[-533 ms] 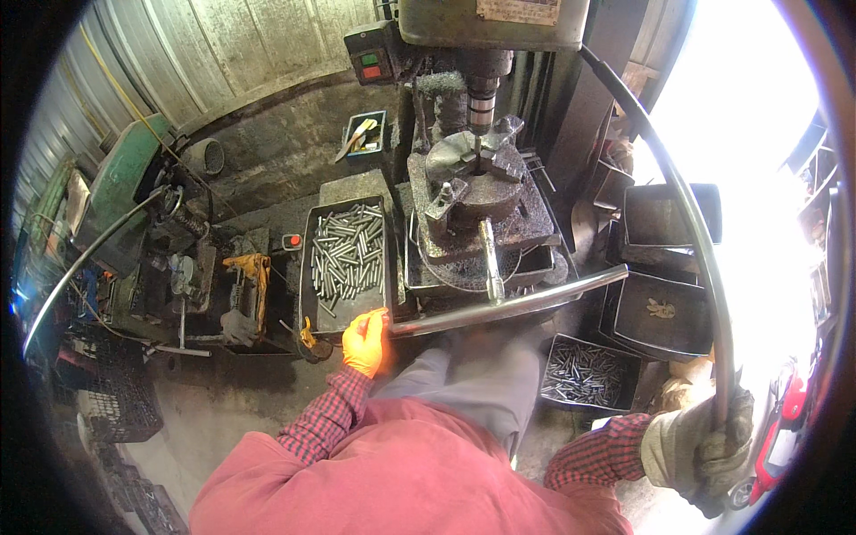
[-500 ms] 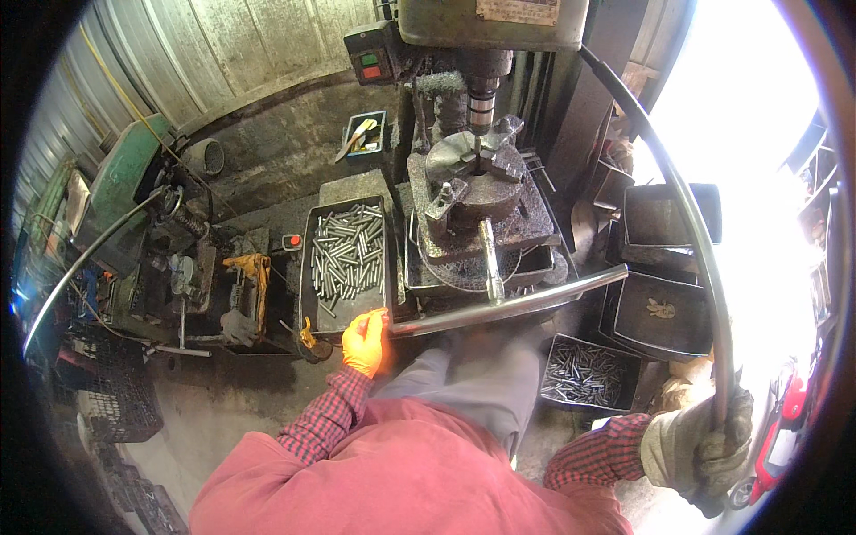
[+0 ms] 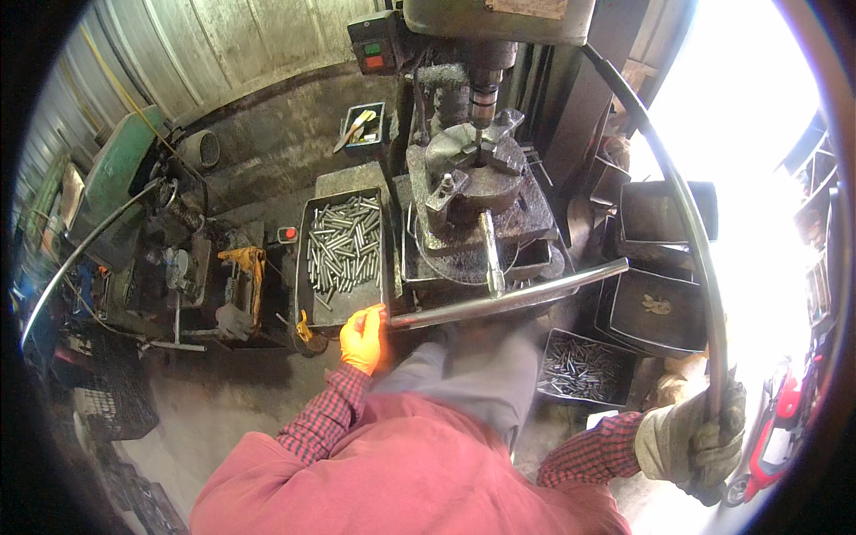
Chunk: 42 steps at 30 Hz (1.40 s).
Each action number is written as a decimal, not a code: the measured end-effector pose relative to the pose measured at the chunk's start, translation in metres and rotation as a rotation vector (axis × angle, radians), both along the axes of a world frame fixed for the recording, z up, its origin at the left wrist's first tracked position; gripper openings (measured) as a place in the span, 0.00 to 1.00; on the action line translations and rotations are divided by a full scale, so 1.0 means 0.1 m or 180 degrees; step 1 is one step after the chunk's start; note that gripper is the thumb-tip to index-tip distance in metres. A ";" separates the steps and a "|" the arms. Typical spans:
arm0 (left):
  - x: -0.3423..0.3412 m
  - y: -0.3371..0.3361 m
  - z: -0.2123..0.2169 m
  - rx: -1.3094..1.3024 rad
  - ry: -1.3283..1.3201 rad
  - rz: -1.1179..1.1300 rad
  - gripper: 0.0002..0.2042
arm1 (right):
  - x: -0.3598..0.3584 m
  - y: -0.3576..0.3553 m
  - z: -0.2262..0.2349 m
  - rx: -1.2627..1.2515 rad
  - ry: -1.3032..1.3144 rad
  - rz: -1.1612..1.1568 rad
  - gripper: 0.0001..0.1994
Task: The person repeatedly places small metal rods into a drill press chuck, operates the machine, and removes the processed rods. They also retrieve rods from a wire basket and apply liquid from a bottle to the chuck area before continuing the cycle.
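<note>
My left hand (image 3: 362, 341), in an orange glove, is at the near right corner of a metal tray (image 3: 317, 314) by the left end of a shiny metal bar (image 3: 513, 295). Its fingers are pressed together; what they hold, if anything, is hidden. Short metal pins (image 3: 346, 241) lie heaped in that tray. At the right, my right hand (image 3: 713, 446), in a grey work glove, is wrapped round the lower end of a long metal lever (image 3: 682, 201) on the drill press (image 3: 495, 18). A drill bit (image 3: 479, 138) points down over a round chuck fixture (image 3: 473, 169).
Another bin of metal pins (image 3: 584, 367) stands on the floor right of my legs. Dark trays (image 3: 662, 308) are stacked beyond it. A green machine (image 3: 129, 183) stands at the left, and a switch box (image 3: 374, 45) hangs beside the press head.
The whole view has shifted slightly. Both hands keep nearly the same places, the right still gripping the lever and the left by the tray corner.
</note>
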<state>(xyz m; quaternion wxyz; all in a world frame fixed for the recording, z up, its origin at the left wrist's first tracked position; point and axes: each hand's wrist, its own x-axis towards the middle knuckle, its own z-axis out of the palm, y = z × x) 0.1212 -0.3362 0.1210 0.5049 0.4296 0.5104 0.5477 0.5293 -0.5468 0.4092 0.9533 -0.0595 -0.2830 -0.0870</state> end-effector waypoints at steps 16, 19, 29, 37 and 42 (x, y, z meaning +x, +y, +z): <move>-0.10 0.00 -0.02 0.0063 -0.0217 0.0084 0.09 | 0.24 -0.26 0.34 -0.0086 -0.0204 0.0721 0.20; -0.13 0.01 -0.05 0.0216 0.0309 0.0109 0.10 | 0.27 -0.24 0.29 -0.0095 -0.0906 0.0772 0.22; -0.14 -0.03 -0.05 -0.0019 -0.0063 0.0168 0.11 | 0.33 -0.23 0.37 0.0294 -0.0746 0.1123 0.20; -0.16 0.00 -0.04 0.0118 0.0111 0.0141 0.10 | 0.13 -0.07 0.60 -0.0071 -0.0682 0.0283 0.17; -0.20 0.00 -0.11 0.0056 0.0053 0.0129 0.11 | 0.10 -0.02 0.71 -0.0039 -0.0844 0.0352 0.16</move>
